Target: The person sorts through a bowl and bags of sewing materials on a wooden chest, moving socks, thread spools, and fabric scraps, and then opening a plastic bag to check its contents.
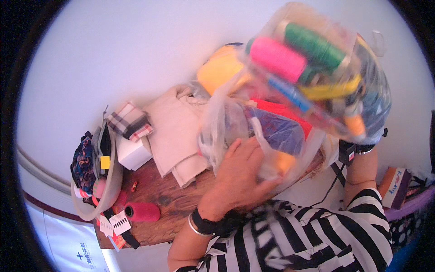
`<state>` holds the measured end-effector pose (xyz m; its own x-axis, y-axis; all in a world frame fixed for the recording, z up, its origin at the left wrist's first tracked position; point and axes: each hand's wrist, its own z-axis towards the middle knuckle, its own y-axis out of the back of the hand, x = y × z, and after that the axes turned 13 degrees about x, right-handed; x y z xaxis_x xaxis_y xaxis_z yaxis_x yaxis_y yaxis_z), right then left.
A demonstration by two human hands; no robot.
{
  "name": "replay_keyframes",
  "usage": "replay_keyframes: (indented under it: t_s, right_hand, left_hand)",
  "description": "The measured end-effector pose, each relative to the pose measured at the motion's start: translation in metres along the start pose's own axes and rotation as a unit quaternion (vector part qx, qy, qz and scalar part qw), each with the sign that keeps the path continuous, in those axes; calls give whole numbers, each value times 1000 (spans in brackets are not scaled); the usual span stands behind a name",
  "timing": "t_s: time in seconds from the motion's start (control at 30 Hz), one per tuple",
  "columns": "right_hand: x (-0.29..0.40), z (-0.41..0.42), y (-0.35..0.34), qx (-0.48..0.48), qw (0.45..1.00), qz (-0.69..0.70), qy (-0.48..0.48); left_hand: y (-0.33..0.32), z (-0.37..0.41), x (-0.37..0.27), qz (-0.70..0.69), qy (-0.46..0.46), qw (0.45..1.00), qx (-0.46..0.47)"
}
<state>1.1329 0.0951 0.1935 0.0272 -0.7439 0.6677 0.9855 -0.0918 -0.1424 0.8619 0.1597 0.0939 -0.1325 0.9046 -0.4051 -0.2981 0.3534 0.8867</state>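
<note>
My left hand lies with fingers spread on a clear plastic bag with dark blue and orange things inside; whether it grips the plastic I cannot tell. At the upper right a blurred clear plastic bag is raised, holding a green thread cone, a pink thread cone and blue and yellow items. My right hand is hidden behind this bag; only the wrist and forearm show below it. Red cloth lies between the two bags. Beige folded cloth is left of the lower bag.
On the wooden table lie a red thread cone, a white box with plaid cloth on it, and cards of needles. A basket holds pouches at the left. A yellow bundle rests near the wall.
</note>
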Motion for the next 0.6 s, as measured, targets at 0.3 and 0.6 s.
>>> replay_keyframes:
  t_s: [0.3, 0.6]
  right_hand:
    - [59, -49, 38, -51, 988, -132, 59]
    - [63, -97, -33, 184, 922, -337, 48]
  left_hand:
    - [2, -4, -4, 16, 5, 1000, -3]
    - [38, -46, -49, -168, -71, 973, -138]
